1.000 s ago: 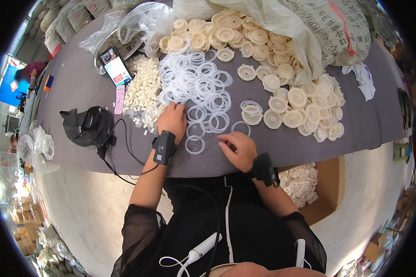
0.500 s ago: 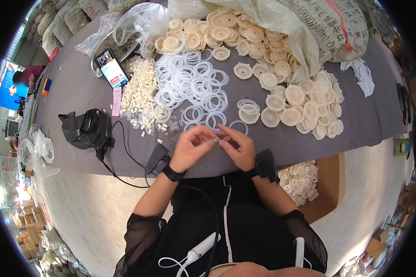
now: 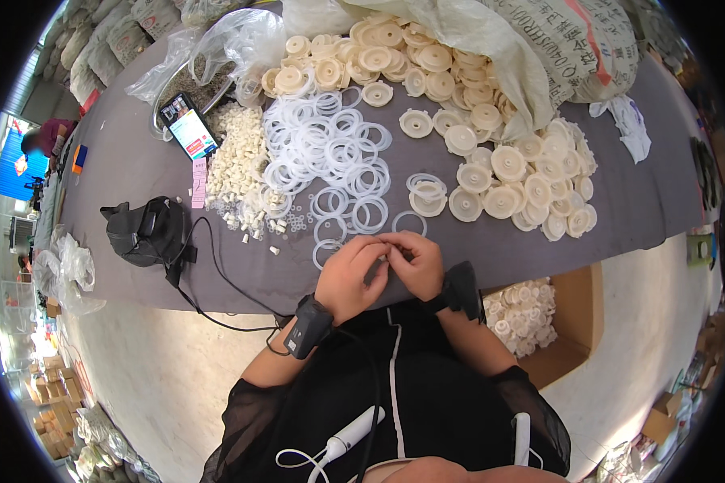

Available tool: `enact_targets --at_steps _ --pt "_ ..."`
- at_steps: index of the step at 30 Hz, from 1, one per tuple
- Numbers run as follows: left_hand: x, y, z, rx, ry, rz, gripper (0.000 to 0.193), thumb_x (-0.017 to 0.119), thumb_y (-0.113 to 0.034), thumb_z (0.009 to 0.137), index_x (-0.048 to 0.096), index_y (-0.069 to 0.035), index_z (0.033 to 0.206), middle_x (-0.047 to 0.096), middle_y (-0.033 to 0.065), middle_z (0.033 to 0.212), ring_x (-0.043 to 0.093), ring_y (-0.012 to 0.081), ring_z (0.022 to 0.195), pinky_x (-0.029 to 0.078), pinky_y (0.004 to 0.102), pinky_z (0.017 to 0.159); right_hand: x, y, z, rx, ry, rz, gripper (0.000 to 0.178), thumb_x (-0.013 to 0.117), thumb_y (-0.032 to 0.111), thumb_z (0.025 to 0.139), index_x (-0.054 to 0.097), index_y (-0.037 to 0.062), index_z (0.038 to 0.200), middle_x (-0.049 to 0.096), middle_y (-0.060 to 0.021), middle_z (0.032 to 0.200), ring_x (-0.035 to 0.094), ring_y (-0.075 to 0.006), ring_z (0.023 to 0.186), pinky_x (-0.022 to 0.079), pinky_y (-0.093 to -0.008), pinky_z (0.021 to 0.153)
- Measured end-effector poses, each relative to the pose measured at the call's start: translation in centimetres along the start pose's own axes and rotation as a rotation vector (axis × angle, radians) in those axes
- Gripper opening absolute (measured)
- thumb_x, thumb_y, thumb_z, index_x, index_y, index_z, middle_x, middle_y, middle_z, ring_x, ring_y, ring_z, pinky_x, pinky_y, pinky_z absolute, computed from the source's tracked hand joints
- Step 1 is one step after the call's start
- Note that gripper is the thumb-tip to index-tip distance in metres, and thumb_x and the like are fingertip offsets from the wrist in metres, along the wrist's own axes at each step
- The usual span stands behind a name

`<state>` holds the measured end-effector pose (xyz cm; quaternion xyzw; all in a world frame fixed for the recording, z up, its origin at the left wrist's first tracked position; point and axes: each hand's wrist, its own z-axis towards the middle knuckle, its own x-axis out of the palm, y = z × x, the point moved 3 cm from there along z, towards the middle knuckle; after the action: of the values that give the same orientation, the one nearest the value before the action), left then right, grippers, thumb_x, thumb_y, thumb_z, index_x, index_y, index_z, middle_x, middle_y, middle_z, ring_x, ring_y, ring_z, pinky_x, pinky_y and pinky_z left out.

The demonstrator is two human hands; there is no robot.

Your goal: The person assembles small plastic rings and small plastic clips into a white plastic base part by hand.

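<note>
My left hand (image 3: 351, 278) and my right hand (image 3: 416, 264) meet over the table's near edge, fingertips pinched together. Whatever is between them is too small and too covered by the fingers to name. Just beyond lies a heap of translucent white rings (image 3: 330, 149), with a few loose rings close to my left fingers. A single ring (image 3: 409, 224) rests just past my right hand. Farther right, two or so rings lie on a cream round disc (image 3: 427, 201). Small cream plugs (image 3: 238, 153) and tiny clear rings (image 3: 300, 216) are spread to the left.
Cream discs (image 3: 507, 163) pile up at the right and back, beside a woven sack (image 3: 576, 48). A phone (image 3: 187, 129), a pink slip (image 3: 199, 183) and a black pouch (image 3: 149, 233) with a cable lie left. A cardboard box (image 3: 576, 322) of cream parts stands below the table's right edge.
My left hand has turned and dropped slightly toward me, its wrist device swinging down. My right fingers have curled in, and the fingertips of both hands stay together. The view has shifted slightly.
</note>
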<state>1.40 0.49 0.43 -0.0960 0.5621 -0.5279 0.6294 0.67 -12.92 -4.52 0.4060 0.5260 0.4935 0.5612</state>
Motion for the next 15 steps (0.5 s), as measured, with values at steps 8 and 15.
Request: enact_targets --at_steps 8,15 --pt "0.7 1.1 0.1 0.001 -0.013 0.051 0.031 0.061 0.002 0.075 0.057 -0.003 0.106 0.058 0.0129 0.099 0.059 0.0305 0.088 0.050 0.0349 0.071 0.2 -2.4 0.4 0.248 0.097 0.606 0.019 0.061 0.005 0.085 0.062 -0.0027 0.103 0.065 -0.0061 0.086 0.062 -0.0090 0.074 0.051 -0.0216 0.066" --pt "-0.5 2.1 -0.1 -0.052 -0.090 0.350 0.028 0.065 -0.006 0.072 0.058 -0.005 0.100 0.055 0.0112 0.095 0.056 0.0286 0.082 0.045 0.0364 0.067 -0.3 -1.9 0.3 0.282 -0.040 0.599 0.017 0.063 0.004 0.083 0.063 -0.0035 0.098 0.065 -0.0053 0.083 0.062 -0.0100 0.072 0.051 -0.0214 0.064"
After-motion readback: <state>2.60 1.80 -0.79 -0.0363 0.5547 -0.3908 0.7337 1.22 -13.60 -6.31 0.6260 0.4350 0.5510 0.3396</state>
